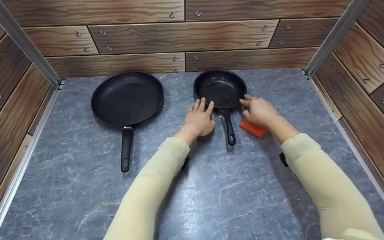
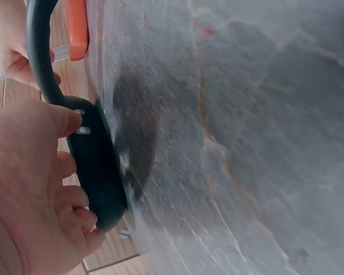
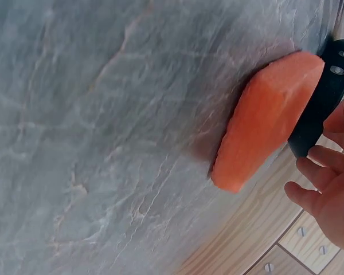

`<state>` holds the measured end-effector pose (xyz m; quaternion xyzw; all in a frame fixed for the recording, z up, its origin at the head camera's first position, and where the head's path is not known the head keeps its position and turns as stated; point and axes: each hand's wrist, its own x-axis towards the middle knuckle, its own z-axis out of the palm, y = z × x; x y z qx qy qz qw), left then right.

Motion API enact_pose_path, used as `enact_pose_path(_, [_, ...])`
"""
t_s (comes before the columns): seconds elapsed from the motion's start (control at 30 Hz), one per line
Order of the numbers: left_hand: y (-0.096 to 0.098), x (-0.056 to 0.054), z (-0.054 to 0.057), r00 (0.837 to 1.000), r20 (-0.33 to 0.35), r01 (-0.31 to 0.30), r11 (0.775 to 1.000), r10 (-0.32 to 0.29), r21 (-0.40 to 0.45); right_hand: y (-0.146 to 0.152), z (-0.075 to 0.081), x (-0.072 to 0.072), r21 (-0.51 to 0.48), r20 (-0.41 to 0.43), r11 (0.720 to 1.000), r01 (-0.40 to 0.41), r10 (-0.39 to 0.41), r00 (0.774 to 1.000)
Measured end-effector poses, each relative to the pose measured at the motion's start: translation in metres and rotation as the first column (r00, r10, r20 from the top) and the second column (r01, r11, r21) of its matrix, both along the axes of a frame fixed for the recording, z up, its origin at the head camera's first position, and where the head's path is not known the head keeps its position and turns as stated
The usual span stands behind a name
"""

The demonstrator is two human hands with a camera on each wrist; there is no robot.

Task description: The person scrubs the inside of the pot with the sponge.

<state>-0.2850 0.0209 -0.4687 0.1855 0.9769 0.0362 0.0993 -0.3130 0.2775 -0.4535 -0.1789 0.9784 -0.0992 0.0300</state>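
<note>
A small black frying pan (image 1: 220, 89) with a speckled inside sits at the back, its handle (image 1: 229, 130) towards me. My left hand (image 1: 198, 118) touches the pan's near-left edge, fingers stretched to the rim. In the left wrist view, that hand's fingertips (image 2: 85, 219) lie against the pan's dark side wall (image 2: 100, 183), the thumb by the rivets. On the near-right edge, my right hand (image 1: 260, 110) touches the rim with its fingertips. Under that hand lies an orange-red sponge-like block (image 3: 264, 123), partly hidden in the head view, close beside the pan's wall.
A larger black frying pan (image 1: 128, 100) stands to the left, its handle (image 1: 127, 150) also towards me. Wood-patterned walls (image 1: 182, 38) enclose the back and both sides of the grey marbled tabletop (image 1: 212, 200). Metal rails (image 1: 25, 43) run along the corners.
</note>
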Motion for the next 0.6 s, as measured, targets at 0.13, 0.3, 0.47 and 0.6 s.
enact_pose_path(0.13, [0.006,-0.005,-0.001,1.0,0.007,0.0,1.0,0.0,0.01,0.006,0.0,-0.003,0.01,-0.004,1.0,0.009,-0.009,1.0])
enact_pose_path(0.3, [0.012,-0.009,0.0,0.999,0.038,-0.003,1.0,0.002,0.021,0.011,0.001,-0.007,0.007,0.028,0.999,0.044,-0.044,0.999])
enact_pose_path(0.47, [0.018,-0.015,0.002,0.999,0.037,-0.006,1.0,0.006,0.007,0.013,0.002,-0.011,0.008,0.036,0.998,0.058,-0.058,0.998])
enact_pose_path(0.6, [0.019,-0.018,0.004,0.999,0.048,-0.015,1.0,0.015,0.002,0.014,0.002,-0.014,0.011,0.041,0.998,0.058,-0.059,0.997])
